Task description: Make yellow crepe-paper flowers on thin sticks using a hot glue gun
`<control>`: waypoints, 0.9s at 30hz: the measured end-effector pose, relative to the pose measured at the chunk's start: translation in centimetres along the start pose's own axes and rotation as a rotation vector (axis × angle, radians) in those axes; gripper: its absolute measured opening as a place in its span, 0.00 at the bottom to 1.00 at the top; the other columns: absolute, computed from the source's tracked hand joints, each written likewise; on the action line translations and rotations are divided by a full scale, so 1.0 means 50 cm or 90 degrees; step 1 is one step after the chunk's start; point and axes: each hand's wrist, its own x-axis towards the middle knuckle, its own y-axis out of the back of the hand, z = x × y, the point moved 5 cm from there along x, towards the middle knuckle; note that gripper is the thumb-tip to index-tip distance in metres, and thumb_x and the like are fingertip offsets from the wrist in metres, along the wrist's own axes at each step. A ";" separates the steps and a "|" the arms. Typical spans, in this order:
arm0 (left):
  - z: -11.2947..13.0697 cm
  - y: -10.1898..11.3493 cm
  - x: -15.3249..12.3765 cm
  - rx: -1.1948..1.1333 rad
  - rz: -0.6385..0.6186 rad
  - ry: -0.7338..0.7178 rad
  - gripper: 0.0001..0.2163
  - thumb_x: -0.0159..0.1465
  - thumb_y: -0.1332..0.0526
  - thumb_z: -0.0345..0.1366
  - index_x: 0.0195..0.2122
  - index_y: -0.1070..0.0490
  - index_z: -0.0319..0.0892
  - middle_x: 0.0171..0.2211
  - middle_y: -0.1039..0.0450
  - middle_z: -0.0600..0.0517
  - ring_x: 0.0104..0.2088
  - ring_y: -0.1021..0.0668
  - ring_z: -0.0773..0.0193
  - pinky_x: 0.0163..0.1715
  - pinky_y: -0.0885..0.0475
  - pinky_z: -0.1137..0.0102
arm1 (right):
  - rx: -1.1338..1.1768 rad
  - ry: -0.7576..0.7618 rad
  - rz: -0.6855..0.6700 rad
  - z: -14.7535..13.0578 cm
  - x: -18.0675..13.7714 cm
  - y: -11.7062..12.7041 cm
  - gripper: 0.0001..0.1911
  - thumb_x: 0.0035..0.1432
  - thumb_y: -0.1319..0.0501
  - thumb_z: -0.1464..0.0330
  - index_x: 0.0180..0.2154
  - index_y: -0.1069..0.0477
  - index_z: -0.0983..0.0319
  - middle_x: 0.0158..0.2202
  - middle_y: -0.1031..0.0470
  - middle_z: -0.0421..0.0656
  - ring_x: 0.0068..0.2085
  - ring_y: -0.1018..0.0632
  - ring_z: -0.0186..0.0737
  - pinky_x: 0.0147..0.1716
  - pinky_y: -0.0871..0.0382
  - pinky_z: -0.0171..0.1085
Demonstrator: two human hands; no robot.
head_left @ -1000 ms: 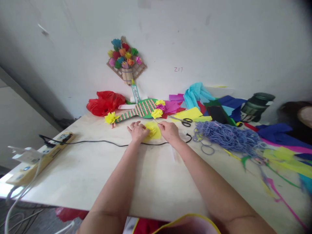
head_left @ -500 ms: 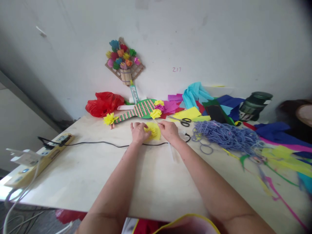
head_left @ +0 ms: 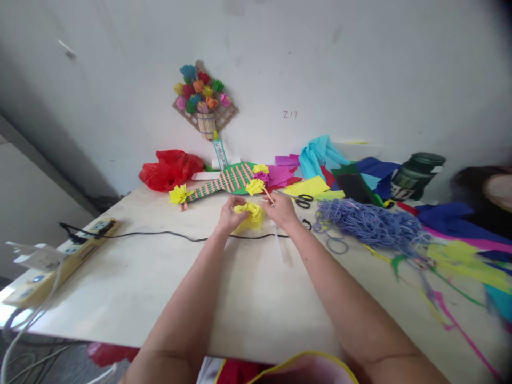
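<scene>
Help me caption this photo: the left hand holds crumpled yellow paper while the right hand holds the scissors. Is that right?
Not quite: the right hand holds a thin stick, not the scissors, which lie beyond that hand, as the head view shows. The left hand does hold crumpled yellow paper.

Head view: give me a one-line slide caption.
Left hand holds crumpled yellow paper, right hand a thin stick, near a flower-trimmed green craft.
</scene>
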 end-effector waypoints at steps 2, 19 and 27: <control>0.011 -0.006 -0.003 -0.066 -0.025 0.006 0.17 0.45 0.36 0.31 0.38 0.35 0.42 0.35 0.26 0.50 0.40 0.24 0.60 0.45 0.32 0.64 | 0.026 -0.003 -0.031 -0.001 0.002 0.001 0.16 0.51 0.40 0.63 0.41 0.25 0.62 0.35 0.21 0.43 0.36 0.24 0.38 0.36 0.34 0.33; 0.035 -0.047 -0.011 -0.425 -0.073 0.161 0.20 0.46 0.37 0.35 0.42 0.33 0.41 0.39 0.27 0.50 0.37 0.25 0.63 0.35 0.32 0.70 | 0.394 -0.158 -0.077 0.021 0.002 -0.028 0.12 0.41 0.40 0.71 0.34 0.28 0.63 0.31 0.24 0.40 0.31 0.25 0.35 0.29 0.32 0.32; 0.031 -0.056 -0.019 -0.475 -0.068 0.250 0.16 0.42 0.34 0.34 0.34 0.31 0.40 0.33 0.28 0.53 0.30 0.25 0.67 0.30 0.31 0.72 | 0.460 -0.252 -0.085 0.013 -0.013 -0.030 0.10 0.40 0.39 0.72 0.30 0.31 0.62 0.20 0.32 0.34 0.21 0.32 0.29 0.23 0.37 0.30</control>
